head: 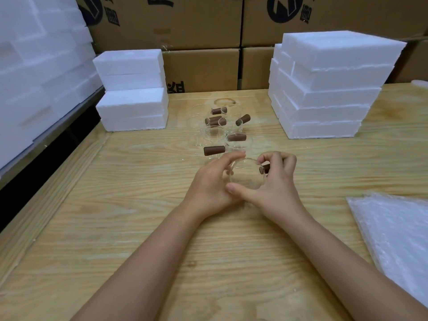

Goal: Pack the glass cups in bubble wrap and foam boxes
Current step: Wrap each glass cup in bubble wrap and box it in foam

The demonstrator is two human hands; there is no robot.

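- I hold one glass cup (245,176) between both hands, low over the middle of the wooden worktop (115,205), its brown stub handle (264,169) pointing right.
- My left hand (212,186) curls around the cup's left wall, fingers arched over the rim, thumb reaching under toward the right hand.
- My right hand (276,181) closes around the right wall, fingertips pinching just beside the handle; both forearms run in from the near edge and converge on the cup.
- More glass cups (217,128) with the same brown handles stand clustered just behind, between two stacks of white foam boxes (328,89).
- The bubble wrap (393,232) lies flat at my right, well apart from the cup.
- As I judge it, the step is carrying this cup to the wrap: I should keep a firm hold on the clear wall, not the handle alone, clear the neighbouring cups, and set it down gently on the sheet.
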